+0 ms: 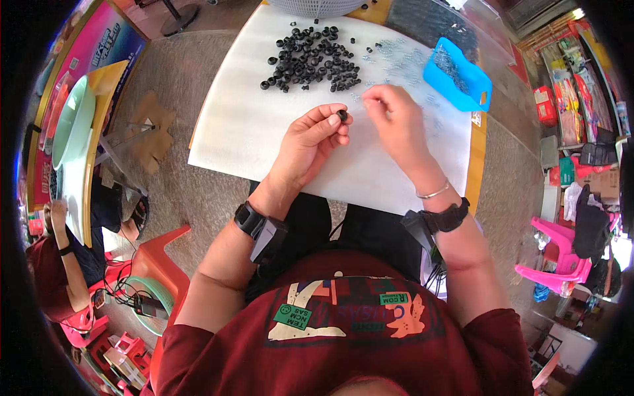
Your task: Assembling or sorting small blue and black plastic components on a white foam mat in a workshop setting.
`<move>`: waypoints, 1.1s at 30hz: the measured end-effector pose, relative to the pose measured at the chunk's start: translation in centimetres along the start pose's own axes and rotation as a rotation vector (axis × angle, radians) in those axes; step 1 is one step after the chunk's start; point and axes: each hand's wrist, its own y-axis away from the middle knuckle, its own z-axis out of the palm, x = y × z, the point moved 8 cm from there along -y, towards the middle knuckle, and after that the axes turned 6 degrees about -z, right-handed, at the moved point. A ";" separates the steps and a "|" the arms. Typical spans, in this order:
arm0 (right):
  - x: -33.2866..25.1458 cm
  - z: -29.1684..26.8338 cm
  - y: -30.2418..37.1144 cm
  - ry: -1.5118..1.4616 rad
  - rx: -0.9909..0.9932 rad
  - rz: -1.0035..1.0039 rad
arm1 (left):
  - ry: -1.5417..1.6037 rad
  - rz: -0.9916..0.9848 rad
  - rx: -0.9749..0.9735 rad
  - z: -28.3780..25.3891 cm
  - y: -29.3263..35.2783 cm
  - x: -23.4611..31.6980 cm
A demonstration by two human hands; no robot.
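Note:
My left hand [312, 138] pinches a small black rubber ring [342, 115] between thumb and fingertips above the white foam sheet [244, 132]. My right hand [389, 119] hovers just to the right of it, fingers curled together at the tips; whether it grips a small metal piece I cannot tell. A pile of several black rings [310, 59] lies farther back on the sheet. Small clear or metal parts [403, 56] are scattered to the right of the pile.
A blue plastic tray [459, 76] with small parts sits at the sheet's right. A white basket's edge [317, 5] is at the back. Another person in red [56, 270] sits at lower left by a second table [79, 145]. Pink stools [561, 261] stand right.

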 end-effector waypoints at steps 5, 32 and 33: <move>-1.7 0.5 0.4 -0.395 -0.025 0.167 | -0.023 0.001 -0.015 -0.3 0.0 -0.2; -1.0 1.4 1.6 -0.406 -0.128 0.298 | -0.228 -0.020 -0.017 0.0 -0.7 -0.3; -0.8 1.5 1.7 -0.430 -0.135 0.322 | -0.230 -0.021 -0.019 0.1 -0.6 -0.2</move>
